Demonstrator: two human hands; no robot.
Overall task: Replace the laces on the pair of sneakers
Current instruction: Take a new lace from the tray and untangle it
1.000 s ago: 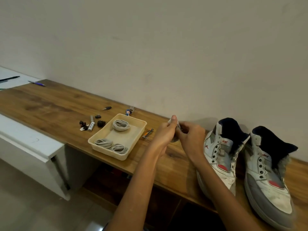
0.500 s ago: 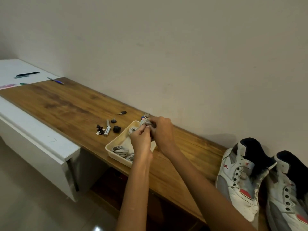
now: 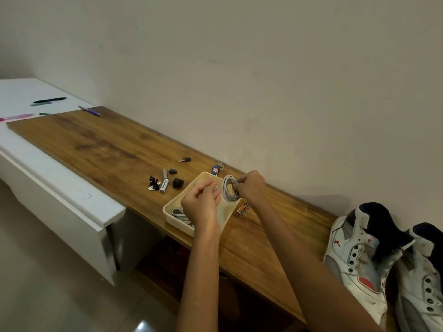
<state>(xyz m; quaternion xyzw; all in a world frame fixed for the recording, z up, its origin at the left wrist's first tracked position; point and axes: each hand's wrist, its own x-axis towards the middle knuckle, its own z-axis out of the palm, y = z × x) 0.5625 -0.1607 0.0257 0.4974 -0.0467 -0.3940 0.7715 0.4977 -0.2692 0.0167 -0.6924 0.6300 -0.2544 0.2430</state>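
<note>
Lace coil (image 3: 229,188) (grey) in right hand (image 3: 249,185)

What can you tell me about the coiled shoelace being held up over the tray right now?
The coiled lace is a pale grey flat cord, fabric by its look, wound into a neat ring of several loops. It stands roughly upright in the air above the far right corner of the cream tray, clear of the bench. The right hand pinches it at the ring's right side. The left hand is close beside it with fingers curled; whether it grips a loose end is too blurred to tell.
</note>
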